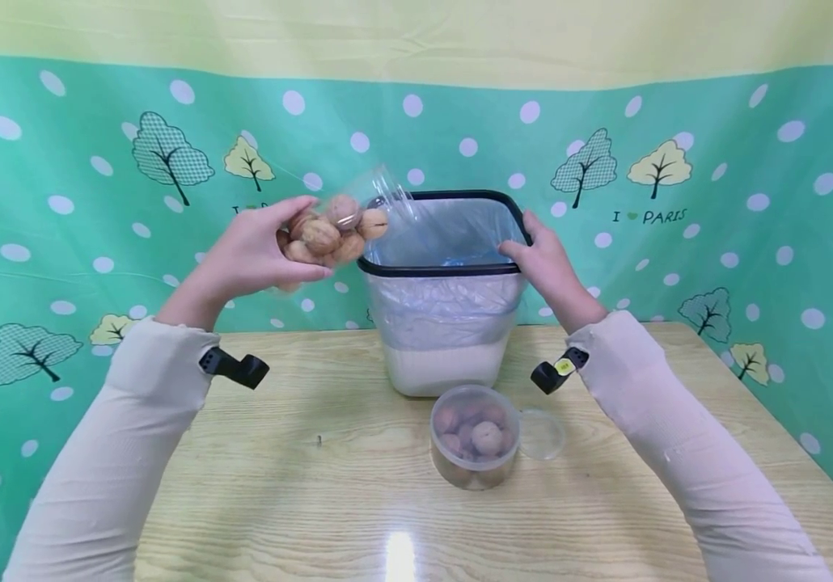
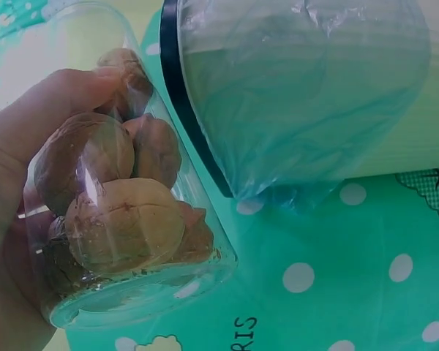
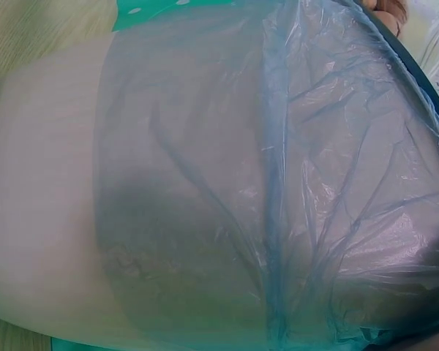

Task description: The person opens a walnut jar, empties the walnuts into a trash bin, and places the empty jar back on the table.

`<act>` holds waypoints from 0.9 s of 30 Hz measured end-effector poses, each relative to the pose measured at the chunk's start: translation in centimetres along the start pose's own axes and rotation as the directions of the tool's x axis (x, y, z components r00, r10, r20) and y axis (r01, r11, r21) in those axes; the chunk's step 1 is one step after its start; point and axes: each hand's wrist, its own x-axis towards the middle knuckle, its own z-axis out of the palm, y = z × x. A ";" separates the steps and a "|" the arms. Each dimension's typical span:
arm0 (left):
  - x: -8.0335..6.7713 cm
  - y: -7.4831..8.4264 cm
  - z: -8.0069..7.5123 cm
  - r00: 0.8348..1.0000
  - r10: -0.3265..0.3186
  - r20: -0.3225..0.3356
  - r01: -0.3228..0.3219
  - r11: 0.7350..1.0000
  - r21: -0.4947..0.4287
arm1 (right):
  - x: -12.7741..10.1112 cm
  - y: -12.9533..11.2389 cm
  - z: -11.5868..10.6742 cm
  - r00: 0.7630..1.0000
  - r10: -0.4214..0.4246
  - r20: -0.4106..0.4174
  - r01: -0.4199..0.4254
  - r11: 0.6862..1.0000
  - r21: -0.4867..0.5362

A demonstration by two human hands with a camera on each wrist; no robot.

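My left hand [image 1: 260, 242] grips a clear plastic jar [image 2: 205, 197] of walnuts [image 1: 322, 234], tipped sideways with its mouth toward the trash bin. Several walnuts [image 2: 124, 223] lie inside the jar in the left wrist view. The white trash bin [image 1: 441, 372] has a black rim [image 1: 446, 271] and a thin bluish plastic liner [image 1: 431, 307] folded over it. At the bin's right side my right hand [image 1: 547, 255] holds the rim, thumb inside. The right wrist view is mostly filled by the liner [image 3: 205, 168] over the bin's outer wall; that hand is mostly hidden there.
In front of the bin stands a round clear tub [image 1: 475, 469] with several walnuts [image 1: 487, 438] inside. A round transparent lid [image 1: 542, 435] lies beside it on the wooden table [image 1: 278, 501]. A tiny dark bit [image 1: 319, 440] lies to the left. A green dotted curtain [image 1: 460, 162] hangs behind.
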 end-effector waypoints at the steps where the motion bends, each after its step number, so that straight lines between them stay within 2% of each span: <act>1: 0.1 0.0 0.0 1.000 -0.002 0.001 0.002 1.000 0.004 | 0.0 0.0 0.0 1.000 -0.001 0.000 0.001 1.000 0.003; 6: 0.6 -0.3 0.2 1.000 -0.012 0.007 0.012 1.000 0.010 | 0.0 0.0 0.1 1.000 -0.002 -0.007 0.002 1.000 0.008; 13: 1.3 -0.5 0.1 1.000 0.008 -0.003 -0.008 1.000 0.024 | 0.1 0.1 0.1 1.000 -0.010 -0.010 0.010 1.000 0.012; 27: 2.5 -1.2 -0.1 1.000 0.003 0.022 -0.005 0.995 0.095 | 0.2 -0.1 0.5 0.999 -0.007 -0.036 0.007 1.000 -0.004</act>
